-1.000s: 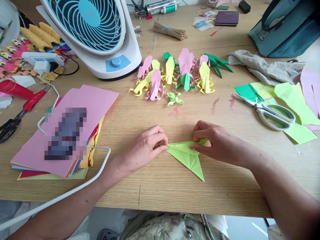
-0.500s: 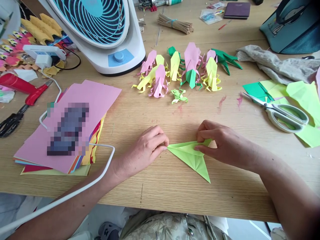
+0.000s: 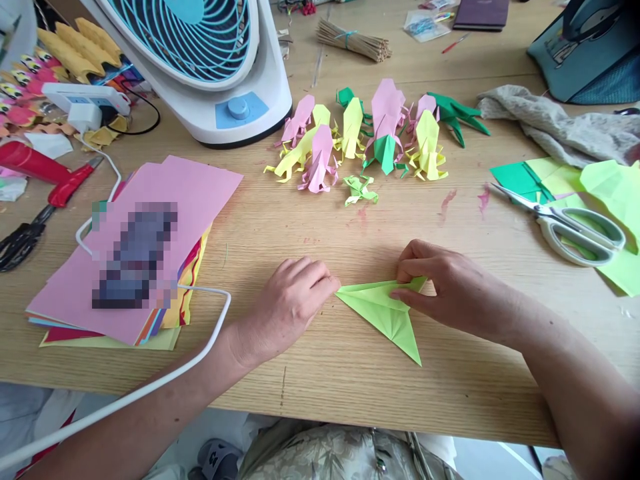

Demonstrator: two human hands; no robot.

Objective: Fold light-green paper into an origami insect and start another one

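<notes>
A light green folded sheet of origami paper (image 3: 387, 313) lies on the wooden table in front of me, creased into a pointed triangular shape. My right hand (image 3: 435, 280) pinches its upper right edge between thumb and fingers. At the paper's left tip, my left hand (image 3: 295, 303) is closed, its fingers curled together on the point; the fingertips are partly hidden behind the knuckles. Beyond both hands stands a group of folded paper figures in pink, yellow and green, among them a small light green figure (image 3: 361, 190) closest to me.
Scissors (image 3: 575, 230) rest on green paper sheets at the right. On the left are a stack of coloured paper (image 3: 200, 179), a pixelated dark object (image 3: 137, 260), a white cable (image 3: 223, 313) and a fan (image 3: 240, 127). Farther back lie tied sticks (image 3: 354, 41) and a grey cloth (image 3: 530, 123).
My left hand has rolled over slightly at the paper's left tip, its fingers curling closer together. The right hand keeps its pinch, and the view has shifted a little.
</notes>
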